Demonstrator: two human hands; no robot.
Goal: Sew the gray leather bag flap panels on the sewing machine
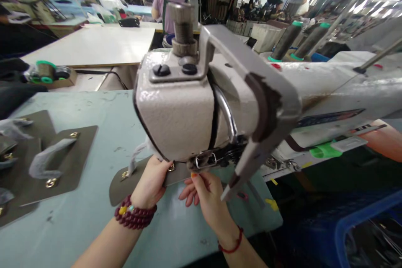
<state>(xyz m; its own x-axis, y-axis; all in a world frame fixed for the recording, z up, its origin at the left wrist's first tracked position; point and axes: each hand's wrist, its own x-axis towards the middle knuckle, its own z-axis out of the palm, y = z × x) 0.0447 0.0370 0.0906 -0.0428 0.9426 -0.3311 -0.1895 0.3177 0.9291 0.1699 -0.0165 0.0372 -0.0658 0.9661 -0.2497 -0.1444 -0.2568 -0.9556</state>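
A grey-brown bag panel [117, 188] with a plastic-wrapped handle [133, 157] and gold-coloured metal fittings lies under the head of a sewing machine [176, 113]. My left hand [153, 182] is closed on the panel beside a fitting, thumb on top. Close to the machine's needle area, my right hand [205, 192] pinches at the panel's near edge with thumb and forefinger. Its other fingers curl loosely below that edge. The machine head hides the panel's far part, and the stitching point cannot be seen.
More panels with wrapped handles [47, 161] lie at left on the pale green tabletop [103, 234]. A metal guard [251, 155] juts out above my right hand. Thread cones [285, 42] stand behind the machine, a blue crate [341, 234] at lower right. A person [168, 2] is beyond the white table [103, 44].
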